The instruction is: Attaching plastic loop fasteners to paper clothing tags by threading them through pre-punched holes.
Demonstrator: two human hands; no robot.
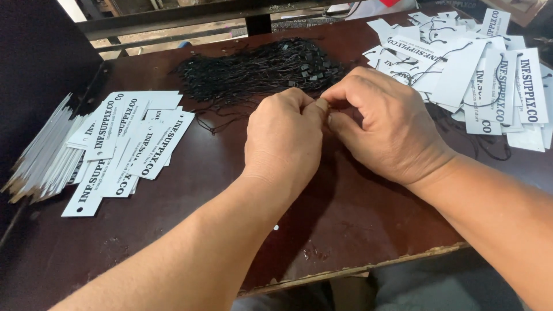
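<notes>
From the head view, looking down, I see a dark brown table [345,219] with a worn front edge, and both bare hands meet a little above the middle of the frame. The left hand [282,138] is curled, with the thumb and first fingers pressed together at their tips, and the right hand [380,126] is curled toward it in the same way, so the fingertips of the two hands touch each other. Something very small is pinched between them, but the fingers hide it, so I cannot tell what it is; it may be one of the strings, I am not sure. Just behind the hands, in the upper middle of the frame, lies a loose heap of thin black strings [259,72] with small black plastic ends; the right hand's knuckles are very near to its lower edge. At the left of the frame there is a spread pile of white paper tags [132,144] with dark print and a small punched hole, and beside it, at the far left, more white tags stand on edge in a tight stack [43,161]. At the upper right of the frame is another pile of white tags [478,75], and these have black strings already through them.
</notes>
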